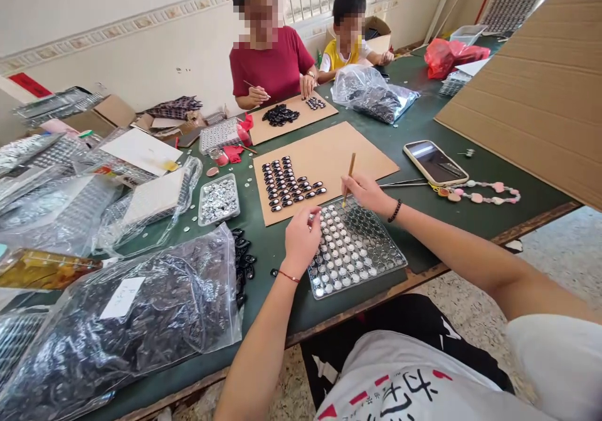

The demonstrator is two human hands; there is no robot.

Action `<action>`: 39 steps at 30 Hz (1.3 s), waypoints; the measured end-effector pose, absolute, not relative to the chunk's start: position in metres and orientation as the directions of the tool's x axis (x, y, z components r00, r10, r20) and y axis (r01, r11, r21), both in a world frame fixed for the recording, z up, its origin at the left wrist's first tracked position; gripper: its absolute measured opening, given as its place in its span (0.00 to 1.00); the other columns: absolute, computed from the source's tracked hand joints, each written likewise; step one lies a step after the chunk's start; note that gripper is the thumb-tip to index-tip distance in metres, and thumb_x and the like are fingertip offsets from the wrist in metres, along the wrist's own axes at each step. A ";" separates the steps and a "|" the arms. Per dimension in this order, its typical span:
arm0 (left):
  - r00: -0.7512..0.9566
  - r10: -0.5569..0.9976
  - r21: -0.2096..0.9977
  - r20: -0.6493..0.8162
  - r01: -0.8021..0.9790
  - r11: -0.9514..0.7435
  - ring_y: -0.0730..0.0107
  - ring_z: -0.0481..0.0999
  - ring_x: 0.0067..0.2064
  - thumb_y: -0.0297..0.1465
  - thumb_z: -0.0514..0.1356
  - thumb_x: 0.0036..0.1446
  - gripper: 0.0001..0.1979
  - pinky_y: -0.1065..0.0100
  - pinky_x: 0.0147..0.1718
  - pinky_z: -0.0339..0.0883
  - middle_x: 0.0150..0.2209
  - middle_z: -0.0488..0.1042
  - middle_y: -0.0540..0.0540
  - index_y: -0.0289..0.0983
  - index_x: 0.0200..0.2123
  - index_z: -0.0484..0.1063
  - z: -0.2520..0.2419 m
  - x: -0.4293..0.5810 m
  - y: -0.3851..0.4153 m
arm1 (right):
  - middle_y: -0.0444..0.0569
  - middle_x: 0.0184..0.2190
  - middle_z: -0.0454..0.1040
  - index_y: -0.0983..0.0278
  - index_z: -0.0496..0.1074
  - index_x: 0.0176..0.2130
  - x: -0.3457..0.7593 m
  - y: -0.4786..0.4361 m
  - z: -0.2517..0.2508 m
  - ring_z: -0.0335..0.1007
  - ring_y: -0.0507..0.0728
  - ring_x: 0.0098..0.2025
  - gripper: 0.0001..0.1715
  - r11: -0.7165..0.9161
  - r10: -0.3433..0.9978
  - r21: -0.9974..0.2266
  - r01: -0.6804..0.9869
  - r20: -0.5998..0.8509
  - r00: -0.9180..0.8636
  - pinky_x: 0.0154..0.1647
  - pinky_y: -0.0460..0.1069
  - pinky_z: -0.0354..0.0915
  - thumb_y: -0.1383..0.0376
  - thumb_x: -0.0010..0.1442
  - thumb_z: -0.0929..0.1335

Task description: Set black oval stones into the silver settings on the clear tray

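Observation:
My right hand (364, 194) is closed around a thin wooden stick (352, 165), its yellowish lower tip just over the clear plastic tray (388, 255). Rows of small round white pieces (337, 262) fill the tray's left part; the cups on its right look unfilled. My left hand (302, 238) is at the tray's upper left edge, its fingers pinched together; whatever they hold is too small to make out. Beyond my hands, a cardboard sheet (329, 157) bears rows of black oval pieces with pale centres (283, 186).
A bag of black pieces (155, 308) covers the left front, beside loose black pieces (242, 258). A small box of silvery discs (219, 199) stands near the cardboard. A phone (436, 162) lies at right, below a large leaning carton (531, 88). Two people sit opposite, one holding a thin stick.

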State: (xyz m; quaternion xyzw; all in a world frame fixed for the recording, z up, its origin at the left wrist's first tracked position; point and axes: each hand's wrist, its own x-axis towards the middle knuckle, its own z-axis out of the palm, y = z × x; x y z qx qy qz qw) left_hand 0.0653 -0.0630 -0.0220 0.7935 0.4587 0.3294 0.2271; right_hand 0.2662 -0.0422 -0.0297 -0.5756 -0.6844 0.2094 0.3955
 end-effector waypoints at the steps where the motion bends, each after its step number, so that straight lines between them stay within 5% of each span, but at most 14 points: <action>1: 0.361 0.880 0.662 0.309 0.582 -0.472 0.72 0.70 0.30 0.31 0.50 0.55 0.10 0.70 0.33 0.61 0.36 0.73 0.47 0.38 0.37 0.69 -0.022 0.066 -0.063 | 0.44 0.19 0.66 0.67 0.67 0.23 0.267 -0.052 -0.028 0.60 0.49 0.22 0.30 0.293 0.953 -0.764 0.575 0.280 -0.114 0.26 0.43 0.55 0.53 0.61 0.51; 5: 0.371 0.887 0.650 0.274 0.609 -0.455 0.72 0.69 0.29 0.32 0.51 0.55 0.10 0.70 0.33 0.61 0.35 0.73 0.48 0.38 0.37 0.69 -0.024 0.071 -0.065 | 0.43 0.17 0.65 0.67 0.66 0.22 0.264 -0.075 -0.018 0.59 0.48 0.20 0.25 0.441 0.857 -0.734 0.516 0.173 -0.485 0.24 0.43 0.53 0.55 0.60 0.56; 12: 0.336 0.917 0.644 0.215 0.657 -0.392 0.73 0.69 0.28 0.33 0.51 0.55 0.10 0.71 0.31 0.60 0.34 0.73 0.48 0.39 0.37 0.69 -0.024 0.072 -0.064 | 0.42 0.14 0.62 0.66 0.65 0.21 0.261 -0.085 -0.009 0.53 0.47 0.17 0.20 0.594 0.746 -0.547 0.590 0.100 -0.658 0.20 0.44 0.47 0.58 0.58 0.59; 22: 0.496 0.863 0.713 0.099 0.569 -0.409 0.75 0.64 0.24 0.39 0.46 0.57 0.15 0.72 0.25 0.56 0.26 0.71 0.50 0.37 0.34 0.68 -0.023 0.083 -0.078 | 0.49 0.30 0.71 0.66 0.67 0.33 0.259 -0.092 -0.006 0.65 0.53 0.31 0.16 0.581 0.813 -0.560 0.591 0.358 -0.459 0.32 0.46 0.56 0.61 0.61 0.56; 31: 0.471 0.879 0.718 0.082 0.584 -0.380 0.75 0.64 0.24 0.37 0.45 0.57 0.15 0.72 0.26 0.56 0.22 0.69 0.52 0.37 0.24 0.65 -0.023 0.081 -0.078 | 0.49 0.30 0.71 0.65 0.67 0.32 0.254 -0.091 -0.017 0.66 0.52 0.32 0.14 0.606 0.795 -0.534 0.590 0.432 -0.425 0.33 0.45 0.57 0.61 0.60 0.57; 39: 0.313 0.950 0.945 0.003 0.309 -0.105 0.78 0.61 0.20 0.37 0.49 0.54 0.13 0.74 0.21 0.56 0.20 0.66 0.52 0.35 0.24 0.62 -0.030 0.080 -0.070 | 0.47 0.25 0.73 0.64 0.71 0.31 0.249 -0.094 -0.019 0.64 0.50 0.25 0.18 0.488 0.860 -0.620 0.614 0.462 -0.217 0.28 0.44 0.56 0.57 0.59 0.58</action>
